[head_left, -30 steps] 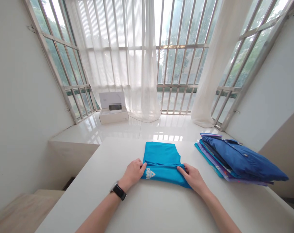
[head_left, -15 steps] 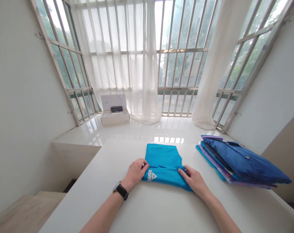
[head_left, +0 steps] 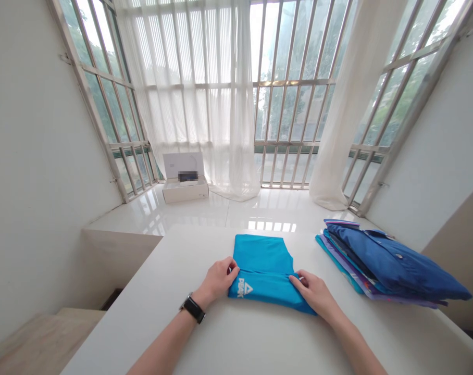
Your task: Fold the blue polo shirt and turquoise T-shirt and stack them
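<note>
While daylight comes through a barred window (head_left: 289, 112) across the top of the frame, a person folds back the near part of a blue garment (head_left: 263, 252) at the center of a white desk (head_left: 236, 346). The left hand (head_left: 216, 283), below a black-strapped watch (head_left: 193, 308), has its thumb and fingers closed on the left end of the fold; the right hand (head_left: 315, 296) has its own clamped on the right end. White "PEAK" lettering (head_left: 241, 288) and a triangular logo (head_left: 248, 288) show on the folded part, near the left hand. The garment lies flat, its far part spread toward the sill (head_left: 291, 202). At the right of the frame, well apart from the garment, a pile (head_left: 396, 260) of folded clothes in blue, purple and teal sits on the desk, a dark blue piece with a button uppermost. An open white box (head_left: 185, 193) rests on the sill, left of center, holding a dark item blurred beyond recognition, beside a sheer white curtain (head_left: 232, 130).
</note>
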### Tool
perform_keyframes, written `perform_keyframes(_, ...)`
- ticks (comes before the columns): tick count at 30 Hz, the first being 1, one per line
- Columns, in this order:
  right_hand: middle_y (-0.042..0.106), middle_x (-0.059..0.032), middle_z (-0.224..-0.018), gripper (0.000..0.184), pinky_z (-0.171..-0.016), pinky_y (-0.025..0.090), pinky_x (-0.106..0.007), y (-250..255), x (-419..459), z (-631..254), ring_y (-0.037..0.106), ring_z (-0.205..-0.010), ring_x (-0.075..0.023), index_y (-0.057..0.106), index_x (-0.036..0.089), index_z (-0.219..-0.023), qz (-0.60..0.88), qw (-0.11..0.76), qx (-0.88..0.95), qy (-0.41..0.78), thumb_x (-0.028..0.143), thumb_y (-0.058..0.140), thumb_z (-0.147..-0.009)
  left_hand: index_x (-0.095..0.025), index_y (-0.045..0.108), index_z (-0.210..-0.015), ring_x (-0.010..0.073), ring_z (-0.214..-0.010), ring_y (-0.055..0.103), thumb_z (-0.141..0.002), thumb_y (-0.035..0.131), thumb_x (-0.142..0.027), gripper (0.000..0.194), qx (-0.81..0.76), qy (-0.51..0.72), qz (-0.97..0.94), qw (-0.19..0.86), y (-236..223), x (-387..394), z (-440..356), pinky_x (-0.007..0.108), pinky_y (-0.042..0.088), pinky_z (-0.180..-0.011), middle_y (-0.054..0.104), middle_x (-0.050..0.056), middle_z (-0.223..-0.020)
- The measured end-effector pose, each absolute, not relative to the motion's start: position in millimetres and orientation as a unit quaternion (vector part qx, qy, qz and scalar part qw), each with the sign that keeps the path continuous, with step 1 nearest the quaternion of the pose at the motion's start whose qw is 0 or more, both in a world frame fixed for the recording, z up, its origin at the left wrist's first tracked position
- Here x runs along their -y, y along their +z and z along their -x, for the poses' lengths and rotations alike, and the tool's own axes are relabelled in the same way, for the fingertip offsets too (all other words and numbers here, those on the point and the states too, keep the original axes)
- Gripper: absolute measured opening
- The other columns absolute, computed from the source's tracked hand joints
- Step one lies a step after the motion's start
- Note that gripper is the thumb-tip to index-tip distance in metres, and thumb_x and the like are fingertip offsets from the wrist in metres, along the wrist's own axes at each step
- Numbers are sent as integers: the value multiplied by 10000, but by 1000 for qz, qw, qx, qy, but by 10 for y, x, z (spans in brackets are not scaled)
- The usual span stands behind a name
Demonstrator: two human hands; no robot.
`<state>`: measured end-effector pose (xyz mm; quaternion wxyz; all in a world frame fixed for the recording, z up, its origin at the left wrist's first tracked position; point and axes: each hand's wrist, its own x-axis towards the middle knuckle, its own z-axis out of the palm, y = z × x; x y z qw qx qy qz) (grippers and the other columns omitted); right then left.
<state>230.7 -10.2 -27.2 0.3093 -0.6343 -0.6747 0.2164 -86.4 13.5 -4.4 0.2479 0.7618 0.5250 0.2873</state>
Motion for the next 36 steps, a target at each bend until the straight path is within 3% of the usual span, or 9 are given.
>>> perform_keyframes(10, 583, 29, -551, 390, -608, 391, -313, -234, 143, -2245, 538, -558, -195, 576, 260, -782, 642, 305, 667, 223, 624, 448, -843, -225, 612, -855, 198, -767, 645, -944, 486, -412, 243, -522, 288, -761, 255, 1, -98, 886, 280, 473, -673, 709, 29, -846)
perform_keyframes(16, 569, 23, -564, 343, -593, 378, -298, -234, 178, -2199, 563, -567, -190, 537, 264, -711, 657, 307, 670, 160, 575, 485, -844, -231, 612, -901, 217, -843, 644, -952, 485, -282, 147, -522, 274, -796, 138, 69, -31, 824, 324, 502, -748, 695, 42, -919)
perform_keyframes(20, 579, 22, -583, 343, -593, 370, -292, -254, 162, -2203, 574, -583, -188, 531, 260, -702, 658, 294, 676, 153, 564, 487, -854, -229, 623, -1118, 245, -1140, 595, -992, 430, -271, 234, -445, 289, -846, 53, 101, 129, 649, 404, 486, -981, 656, 78, -1234)
perform_keyframes(23, 583, 19, -591, 350, -607, 375, -295, -253, 154, -2211, 583, -598, -190, 519, 256, -703, 661, 276, 681, 153, 558, 471, -873, -235, 484, -1408, 293, -1389, 423, -1018, 413, -406, 432, -387, 229, -893, 36, 31, 230, 555, 485, 388, -1128, 480, 86, -1506)
perform_keyframes(26, 622, 7, -624, 338, -606, 379, -300, -220, 180, -2211, 616, -636, -205, 531, 254, -740, 678, 241, 679, 144, 537, 449, -907, -262, 360, -1512, 315, -1439, 357, -1020, 371, -512, 552, -386, 166, -907, 38, -64, 251, 547, 528, 334, -1164, 392, 83, -1570)
perform_keyframes(31, 706, -24, -759, 308, -572, 409, -323, -110, 276, -2165, 666, -707, -241, 590, 252, -844, 713, 197, 672, 34, 495, 435, -954, -284, 327, -1532, 321, -1459, 317, -1022, 324, -547, 574, -408, 142, -900, 59, -89, 227, 567, 547, 302, -1178, 352, 75, -1591)
perform_keyframes(34, 737, -82, -997, 297, -769, 511, -369, -76, 326, -2055, 683, -932, -254, 644, 214, -1015, 640, 278, 710, -94, 419, 432, -982, -267, 330, -1533, 333, -1463, 303, -1020, 317, -553, 587, -412, 133, -899, 72, -70, 233, 553, 563, 289, -1180, 344, 91, -1594)
perform_keyframes(36, 704, -119, -1198, 361, -957, 488, -391, -100, 364, -1932, 628, -1146, -263, 646, 184, -1160, 564, 307, 752, -148, 419, 431, -991, -258, 342, -1528, 329, -1465, 300, -1017, 322, -555, 591, -413, 139, -897, 75, -75, 239, 545, 554, 282, -1185, 347, 94, -1592)
